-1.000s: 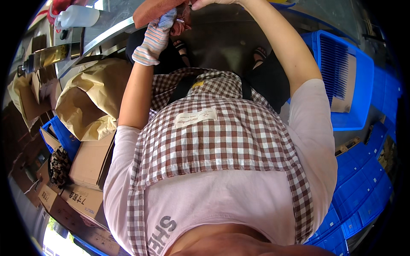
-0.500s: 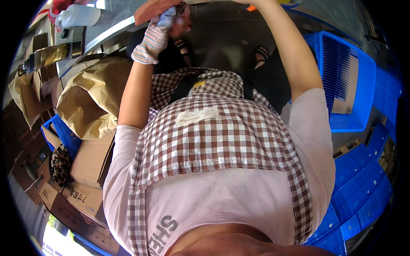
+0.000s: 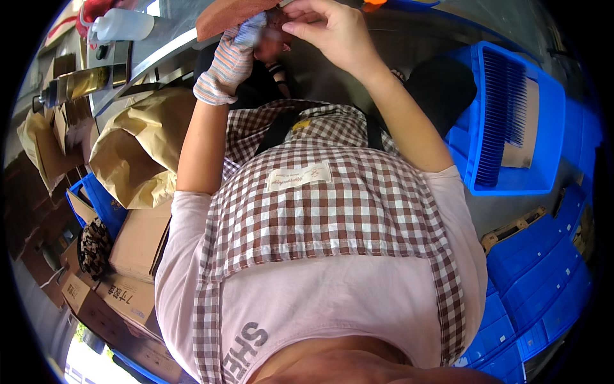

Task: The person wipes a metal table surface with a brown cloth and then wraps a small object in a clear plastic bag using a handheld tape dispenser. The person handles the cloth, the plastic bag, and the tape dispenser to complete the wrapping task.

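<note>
At the top of the head view, my left hand [image 3: 238, 54] wears a striped knitted glove. It is closed around a reddish-brown, rough-looking piece [image 3: 227, 16] with a curved edge, which runs out of the picture. The fingertip side of this hand is blurred, with something dark red there that I cannot make out. My bare right hand [image 3: 336, 32] reaches in from the right. Its thumb and fingers are pinched together right beside the left fingertips; whatever lies between them is too small or hidden to name.
A metal-edged worktop [image 3: 166, 54] carries a translucent squeeze bottle [image 3: 125, 25] at upper left. Below it are a brown paper bag [image 3: 137, 147] and cardboard boxes [image 3: 137, 249]. On the right stand a blue crate [image 3: 553, 141] holding dark comb-like strips [image 3: 495, 121] and stacked blue bins [image 3: 537, 269].
My right hand has come from the upper right, near an orange object, over to my left hand, its fingers now pinched there. The left hand keeps hold of the reddish-brown piece, nearly in place.
</note>
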Motion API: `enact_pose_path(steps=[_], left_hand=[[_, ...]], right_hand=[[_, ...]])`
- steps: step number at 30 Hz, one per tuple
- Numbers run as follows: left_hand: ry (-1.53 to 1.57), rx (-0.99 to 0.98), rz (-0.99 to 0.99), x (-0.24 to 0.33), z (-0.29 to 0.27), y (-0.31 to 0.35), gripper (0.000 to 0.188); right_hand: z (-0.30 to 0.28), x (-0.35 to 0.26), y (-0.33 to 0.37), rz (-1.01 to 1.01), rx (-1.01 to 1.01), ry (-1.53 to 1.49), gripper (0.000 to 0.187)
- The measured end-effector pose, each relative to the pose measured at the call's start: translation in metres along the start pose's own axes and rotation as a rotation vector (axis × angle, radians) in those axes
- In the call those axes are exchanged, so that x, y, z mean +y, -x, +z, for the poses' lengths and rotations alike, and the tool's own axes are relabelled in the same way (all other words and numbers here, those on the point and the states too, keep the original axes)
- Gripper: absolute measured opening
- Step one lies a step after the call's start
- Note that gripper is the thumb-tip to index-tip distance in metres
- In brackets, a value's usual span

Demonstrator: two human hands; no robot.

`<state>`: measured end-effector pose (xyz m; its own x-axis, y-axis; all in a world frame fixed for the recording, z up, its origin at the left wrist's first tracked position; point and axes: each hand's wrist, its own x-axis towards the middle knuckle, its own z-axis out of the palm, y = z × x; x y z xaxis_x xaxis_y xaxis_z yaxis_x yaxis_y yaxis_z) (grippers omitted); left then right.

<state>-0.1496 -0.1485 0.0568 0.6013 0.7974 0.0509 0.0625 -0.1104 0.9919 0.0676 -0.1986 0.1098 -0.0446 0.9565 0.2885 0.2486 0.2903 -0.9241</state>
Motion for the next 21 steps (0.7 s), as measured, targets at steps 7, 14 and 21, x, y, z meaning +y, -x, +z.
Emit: enact_pose_path(steps=[7, 14, 21], left_hand=[[-0.289, 0.083, 0.221, 0.027, 0.022, -0.002, 0.034], [-0.533, 0.117, 0.283, 0.018, 0.031, -0.008, 0.034], [-0.486, 0.164, 0.241, -0.004, 0.018, 0.003, 0.035]], right_hand=[[0.007, -0.002, 0.011, -0.08, 0.155, 0.036, 0.029], [0.0, 0.004, 0.027, -0.015, 0.158, 0.046, 0.032], [0.0, -0.021, 0.03, -0.014, 0.2, -0.07, 0.032]])
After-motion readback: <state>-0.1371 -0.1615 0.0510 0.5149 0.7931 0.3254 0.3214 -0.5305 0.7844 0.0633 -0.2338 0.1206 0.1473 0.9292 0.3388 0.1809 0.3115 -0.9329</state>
